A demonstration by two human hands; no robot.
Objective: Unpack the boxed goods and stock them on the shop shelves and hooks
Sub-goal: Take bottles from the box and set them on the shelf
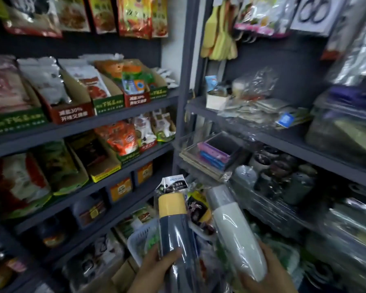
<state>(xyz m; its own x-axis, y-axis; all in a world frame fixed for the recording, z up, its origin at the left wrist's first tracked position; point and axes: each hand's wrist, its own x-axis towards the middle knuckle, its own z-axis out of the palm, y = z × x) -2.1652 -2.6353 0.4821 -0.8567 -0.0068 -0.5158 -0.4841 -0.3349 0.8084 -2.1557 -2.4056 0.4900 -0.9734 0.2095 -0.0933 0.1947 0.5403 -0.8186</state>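
Note:
My left hand point(156, 269) grips the lower end of a dark blue tube-shaped case with a yellow cap point(174, 225), wrapped in clear plastic with a printed header card on top. My right hand point(270, 271) holds a second case, pale green with a grey cap point(235, 231), also in clear wrap. Both cases point up and away from me, side by side, in front of the corner where two dark grey shelf units meet.
The left shelf unit point(89, 123) holds rows of snack bags in cardboard display boxes. The right shelf unit point(283, 138) carries plastic-wrapped household goods, cups and small boxes. Yellow spatulas point(218, 39) hang above. A white basket point(140, 240) and a cardboard box sit low near my hands.

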